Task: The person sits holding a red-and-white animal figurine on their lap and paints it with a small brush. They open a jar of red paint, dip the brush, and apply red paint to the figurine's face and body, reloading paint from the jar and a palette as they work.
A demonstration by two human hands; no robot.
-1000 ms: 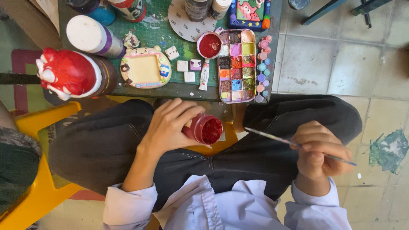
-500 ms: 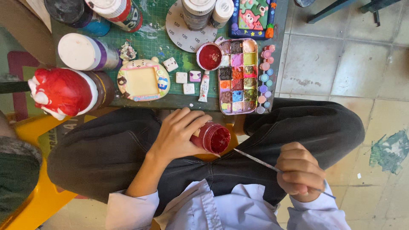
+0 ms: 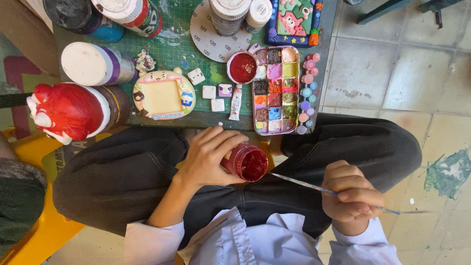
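Note:
My left hand (image 3: pixel 208 156) grips a small open jar of red paint (image 3: pixel 246 162) over my lap, tilted so its mouth faces right. My right hand (image 3: pixel 352 197) pinches a thin paintbrush (image 3: pixel 314 187) whose tip reaches the jar's rim. I sit with dark trousers (image 3: pixel 132 172) and white sleeves, close to a low table covered by a green cutting mat (image 3: pixel 171 46).
On the mat stand a paint palette box (image 3: pixel 275 90) with several coloured wells, a red-filled lid (image 3: pixel 242 67), a yellow framed figurine (image 3: pixel 164 95), small white tiles (image 3: pixel 210 91), a paint tube (image 3: pixel 236 103), several jars and a red figure (image 3: pixel 64 111). Yellow chair (image 3: pixel 44 230) at left; tiled floor at right.
My right hand has moved down and left, bringing the brush tip to the jar's mouth. The left hand and jar have shifted slightly right. The view has drifted a little.

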